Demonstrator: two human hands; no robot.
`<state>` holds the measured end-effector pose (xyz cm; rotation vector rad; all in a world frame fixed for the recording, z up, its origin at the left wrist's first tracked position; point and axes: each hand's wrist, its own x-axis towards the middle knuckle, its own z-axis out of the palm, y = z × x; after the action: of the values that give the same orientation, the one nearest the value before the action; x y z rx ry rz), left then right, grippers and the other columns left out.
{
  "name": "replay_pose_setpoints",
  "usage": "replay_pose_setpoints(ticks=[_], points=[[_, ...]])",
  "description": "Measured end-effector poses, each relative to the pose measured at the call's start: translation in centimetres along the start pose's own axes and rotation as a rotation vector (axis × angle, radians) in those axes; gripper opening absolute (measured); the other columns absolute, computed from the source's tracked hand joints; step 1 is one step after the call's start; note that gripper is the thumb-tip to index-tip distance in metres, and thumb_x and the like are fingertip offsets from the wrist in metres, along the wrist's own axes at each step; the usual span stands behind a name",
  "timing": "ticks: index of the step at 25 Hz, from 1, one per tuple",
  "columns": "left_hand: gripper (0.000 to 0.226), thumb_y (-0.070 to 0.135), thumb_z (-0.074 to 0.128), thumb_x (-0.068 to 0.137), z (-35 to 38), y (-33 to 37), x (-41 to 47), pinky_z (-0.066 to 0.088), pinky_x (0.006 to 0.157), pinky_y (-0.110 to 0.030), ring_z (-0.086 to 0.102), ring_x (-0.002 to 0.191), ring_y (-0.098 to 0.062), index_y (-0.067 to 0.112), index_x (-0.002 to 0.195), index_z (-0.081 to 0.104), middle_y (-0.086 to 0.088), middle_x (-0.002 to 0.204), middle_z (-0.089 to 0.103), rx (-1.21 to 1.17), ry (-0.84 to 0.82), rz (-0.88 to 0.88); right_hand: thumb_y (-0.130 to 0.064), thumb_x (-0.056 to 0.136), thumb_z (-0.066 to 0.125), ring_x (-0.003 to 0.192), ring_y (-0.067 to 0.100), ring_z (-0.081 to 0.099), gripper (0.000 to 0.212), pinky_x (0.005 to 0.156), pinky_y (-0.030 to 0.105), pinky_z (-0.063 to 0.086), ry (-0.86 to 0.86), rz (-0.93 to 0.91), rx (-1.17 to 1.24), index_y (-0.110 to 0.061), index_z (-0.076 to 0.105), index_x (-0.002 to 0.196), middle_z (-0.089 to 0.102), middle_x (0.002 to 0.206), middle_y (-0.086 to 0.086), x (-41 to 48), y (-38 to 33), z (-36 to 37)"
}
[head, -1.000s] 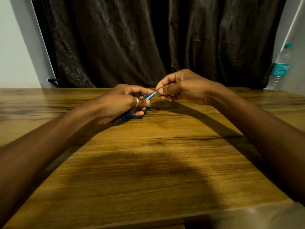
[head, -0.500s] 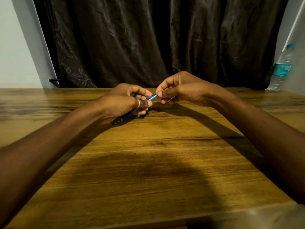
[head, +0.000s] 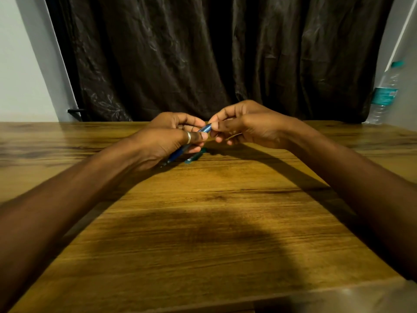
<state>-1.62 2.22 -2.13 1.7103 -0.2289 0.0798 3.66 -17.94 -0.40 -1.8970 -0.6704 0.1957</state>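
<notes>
Left hand [head: 167,141]: is gripping the pen [head: 204,128] round its middle, fingers curled on the barrel, a ring [head: 188,137] showing on one finger.
Right hand [head: 246,125]: is pinching the pen's upper end between thumb and fingertips.
Pen: is slanting between the hands, with its lower end poking out under the left hand, above the tabletop [head: 203,222].
Change: a second ago a thin silvery tip was showing in the gap between the hands. Now the right fingertips are sitting against the barrel's end and the tip is hidden.
Meaning: the inner part is probably going into the barrel and is nearly seated.
Teal piece [head: 195,156]: is lying on the tabletop just under the left fingers, beside the pen's lower half. It is likely the next part to fit.
Edges: the far edge is running close behind the hands, against the curtain [head: 203,53].
Open room: bare wood is stretching from the hands toward the person. A bottle [head: 384,93] is standing well off beyond the right hand.
</notes>
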Motion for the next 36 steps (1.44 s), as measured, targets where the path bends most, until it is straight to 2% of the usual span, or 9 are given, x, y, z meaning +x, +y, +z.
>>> replay_pose_setpoints(ticks=[5,7,10,18,21,24,27,30,36], points=[[0.015,0.016,0.071,0.089,-0.2,0.2,0.0,0.061,0.073,-0.023,0.073,0.078,-0.01,0.012,0.104,0.074,-0.006,0.089,0.077,0.016,-0.039,-0.044,-0.01,0.098,0.062,0.078,0.012,0.071,0.009,0.062,0.02,0.051,0.094,0.003,0.128,-0.007,0.07,0.1,0.075,0.088,0.007,0.1,-0.3,0.2],[0.021,0.025,0.065,0.095,-0.3,0.2,-0.1,0.06,0.077,-0.026,0.073,0.08,-0.011,0.011,0.106,0.074,-0.007,0.093,0.076,0.052,-0.056,-0.072,-0.011,0.097,0.063,0.078,0.013,0.072,0.007,0.061,0.019,0.052,0.157,-0.002,0.221,-0.009,0.07,0.095,0.075,0.086,0.007,-0.1,-0.5,-0.1],[0.025,0.025,0.06,0.097,-0.2,0.2,-0.3,0.059,0.078,-0.028,0.072,0.079,-0.012,0.006,0.109,0.072,-0.009,0.094,0.076,0.087,-0.096,-0.105,-0.014,0.097,0.064,0.08,0.013,0.074,0.006,0.063,0.02,0.053,0.226,-0.01,0.303,-0.011,0.069,0.095,0.077,0.09,0.007,-0.4,-0.9,-0.5],[0.024,0.024,0.063,0.096,-0.3,-0.3,-0.2,0.06,0.078,-0.03,0.073,0.077,-0.012,0.006,0.107,0.072,-0.009,0.092,0.076,0.096,-0.143,-0.116,-0.017,0.101,0.058,0.08,0.014,0.073,0.011,0.067,0.023,0.056,0.226,0.021,0.403,-0.01,0.065,0.103,0.076,0.105,0.015,-0.4,-1.1,0.4],[0.027,0.028,0.062,0.096,0.1,-0.4,-0.3,0.06,0.079,-0.03,0.073,0.081,-0.015,0.006,0.106,0.073,-0.01,0.092,0.077,0.097,-0.148,-0.105,-0.022,0.105,0.051,0.086,0.017,0.075,0.015,0.075,0.028,0.057,0.277,0.04,0.486,-0.014,0.063,0.1,0.078,0.098,0.011,-0.2,-1.5,1.3],[0.025,0.027,0.062,0.096,0.6,-0.7,-0.5,0.062,0.076,-0.029,0.073,0.079,-0.015,0.006,0.105,0.072,-0.01,0.091,0.076,0.096,-0.137,-0.07,-0.03,0.107,0.044,0.082,0.02,0.075,0.023,0.072,0.033,0.056,0.312,0.112,0.676,-0.014,0.06,0.105,0.073,0.086,0.007,0.2,-1.9,3.0],[0.02,0.023,0.064,0.095,1.3,-0.7,-0.7,0.062,0.072,-0.027,0.072,0.073,-0.013,0.007,0.103,0.072,-0.009,0.086,0.074,0.063,-0.136,-0.063,-0.037,0.107,0.038,0.064,0.015,0.059,0.034,0.063,0.033,0.054,0.378,0.162,0.798,-0.012,0.058,0.097,0.055,0.072,0.002,0.6,-2.2,4.2],[0.028,0.024,0.06,0.097,2.3,-0.5,-1.1,0.061,0.071,-0.026,0.071,0.073,-0.014,0.0,0.109,0.069,-0.01,0.086,0.074,-0.008,-0.152,-0.103,-0.04,0.106,0.036,0.048,0.009,0.036,0.036,0.05,0.025,0.041,0.456,0.163,0.952,-0.014,0.05,0.086,0.04,0.06,-0.002,0.8,-2.4,4.6],[0.059,0.053,0.042,0.1,3.4,-0.2,-1.5,0.063,0.08,-0.034,0.077,0.09,-0.027,0.001,0.111,0.066,-0.021,0.1,0.077,-0.186,-0.247,-0.27,-0.045,0.103,0.038,0.04,0.008,0.02,0.047,0.036,0.02,0.017,0.53,0.166,0.951,-0.018,0.043,0.065,0.029,0.05,-0.005,0.6,-2.6,4.3]])
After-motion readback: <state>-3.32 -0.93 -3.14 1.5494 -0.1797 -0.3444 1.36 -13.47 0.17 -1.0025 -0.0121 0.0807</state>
